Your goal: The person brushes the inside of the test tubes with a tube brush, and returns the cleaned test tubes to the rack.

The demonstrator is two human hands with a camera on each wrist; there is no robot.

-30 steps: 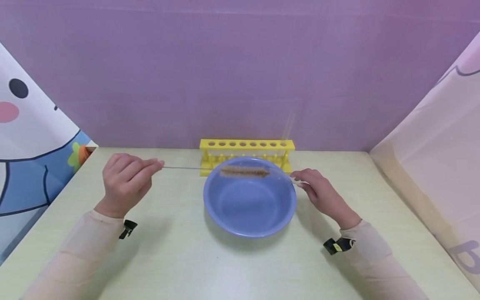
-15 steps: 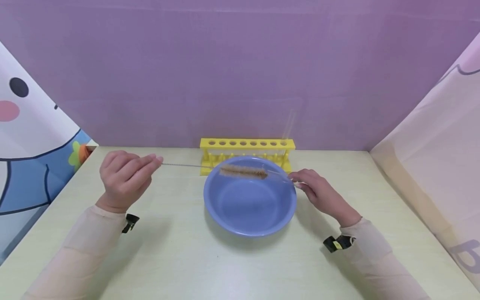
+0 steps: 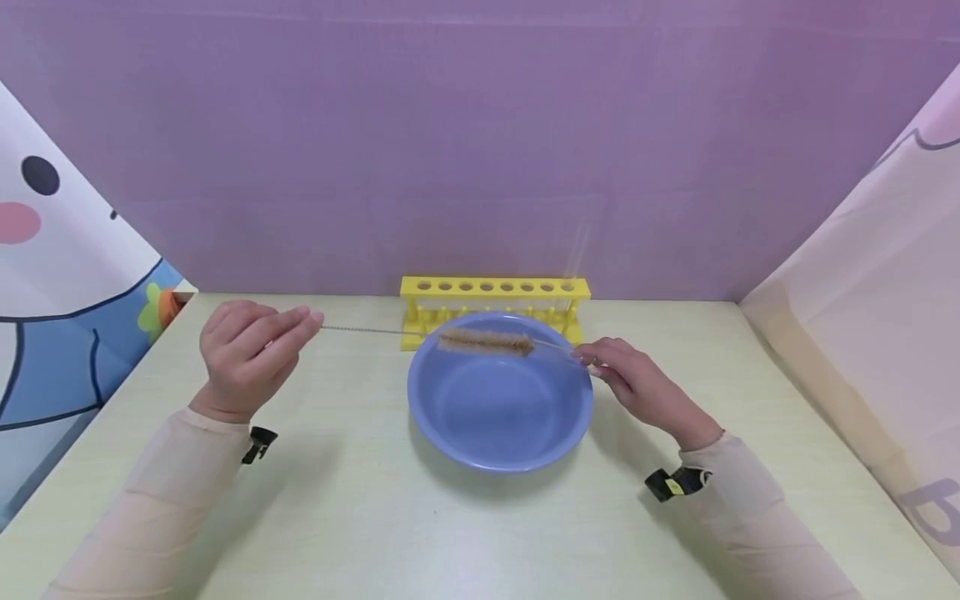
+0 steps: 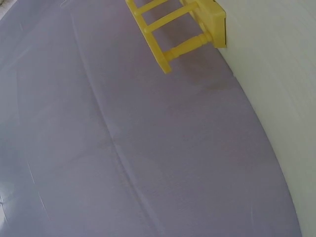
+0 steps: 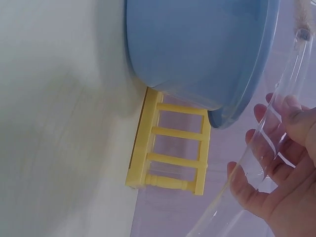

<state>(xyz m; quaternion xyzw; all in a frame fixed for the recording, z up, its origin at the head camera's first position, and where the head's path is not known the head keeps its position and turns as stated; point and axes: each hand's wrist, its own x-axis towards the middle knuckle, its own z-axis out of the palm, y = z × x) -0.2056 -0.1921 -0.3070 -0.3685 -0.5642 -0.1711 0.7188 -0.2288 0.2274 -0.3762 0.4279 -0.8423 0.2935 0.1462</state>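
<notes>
I observed the left hand [image 3: 251,358] pinching the brush [image 3: 483,342], the right hand [image 3: 637,381] gripping a faint tube [image 5: 261,153]; the bowl [image 3: 498,412] partly hid the rack [image 3: 497,292].

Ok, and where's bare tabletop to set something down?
Free: tabletop before the blue basin, between the sleeves; the patch between left hand and basin, below the wire; and the far-right corner, beyond the right hand. Crowded: behind the basin, where the yellow rack stands, and over the basin's rear, where the brush and clear tube are held.
</notes>
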